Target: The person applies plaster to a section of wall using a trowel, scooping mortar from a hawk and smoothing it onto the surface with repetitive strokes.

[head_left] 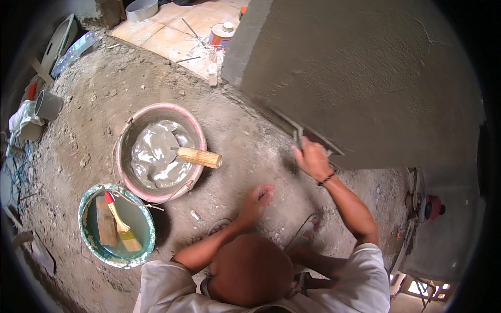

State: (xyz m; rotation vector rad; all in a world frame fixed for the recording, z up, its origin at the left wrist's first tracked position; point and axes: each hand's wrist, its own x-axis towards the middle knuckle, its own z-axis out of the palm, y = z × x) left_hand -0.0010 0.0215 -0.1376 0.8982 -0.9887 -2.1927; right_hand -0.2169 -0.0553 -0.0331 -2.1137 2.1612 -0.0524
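Note:
My right hand [314, 159], with a dark bracelet at the wrist, is closed round the handle of a plastering trowel [322, 142]. Its long, narrow blade lies along the lower part of a grey plastered wall [360, 88]. My left hand [257, 201] hangs above the ground in front of me, fingers loosely curled and slightly apart, holding nothing. Left of it stands a round pinkish bucket [200, 130] of wet grey mortar [148, 148]. A tool with a wooden handle [201, 157] rests in the mortar, the handle leaning over the rim.
A green bucket [83, 229] of cloudy water holds a paintbrush [125, 229] and a wooden block [106, 221]. A plastic bottle [73, 53] and a grey cup [48, 105] lie at the far left. A tin [221, 35] stands on tiles [162, 26] beyond the rough ground.

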